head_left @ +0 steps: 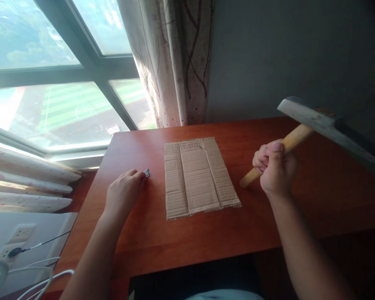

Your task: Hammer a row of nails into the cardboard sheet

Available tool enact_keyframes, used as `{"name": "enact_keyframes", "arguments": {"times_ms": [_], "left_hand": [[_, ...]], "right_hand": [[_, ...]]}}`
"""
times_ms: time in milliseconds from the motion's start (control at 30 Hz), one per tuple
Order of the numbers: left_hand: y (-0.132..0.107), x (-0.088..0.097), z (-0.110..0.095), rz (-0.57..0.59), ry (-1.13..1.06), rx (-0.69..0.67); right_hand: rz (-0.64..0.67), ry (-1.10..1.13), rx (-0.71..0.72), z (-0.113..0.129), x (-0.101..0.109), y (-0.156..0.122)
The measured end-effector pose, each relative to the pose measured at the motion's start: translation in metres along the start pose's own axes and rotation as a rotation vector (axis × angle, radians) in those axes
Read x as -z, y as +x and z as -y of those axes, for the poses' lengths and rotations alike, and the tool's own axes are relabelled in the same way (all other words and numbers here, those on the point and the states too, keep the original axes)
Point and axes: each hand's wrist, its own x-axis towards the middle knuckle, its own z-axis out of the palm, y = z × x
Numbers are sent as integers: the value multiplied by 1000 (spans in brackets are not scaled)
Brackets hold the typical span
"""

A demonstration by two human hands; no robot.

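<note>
My right hand [276, 166] is wrapped round the wooden handle of a hammer [300, 137], raised over the right side of the table. The hammer's long grey metal head points up and away, with a tapered end at the right. At the left, my left hand [126, 189] pinches some small shiny metal pieces [146, 173], too small to name surely, close to the tabletop. Between both hands lies a flat, creased sheet of brown cardboard [200, 175]. Rows of small dark dots run along its far edge; whether they are holes or metal heads I cannot tell.
The reddish-brown wooden table [150, 241] ends at a front edge near my body. Beyond it stand a window [71, 108], patterned curtains [175, 62] and a grey wall [284, 50]. At lower left are a wall socket [21, 233] and white cables [46, 277].
</note>
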Motion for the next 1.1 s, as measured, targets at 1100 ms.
{"name": "enact_keyframes", "arguments": {"times_ms": [1100], "left_hand": [[95,44,-116,-216,-1067,-364]], "right_hand": [[-5,-9,12,-4,-1,0]]}}
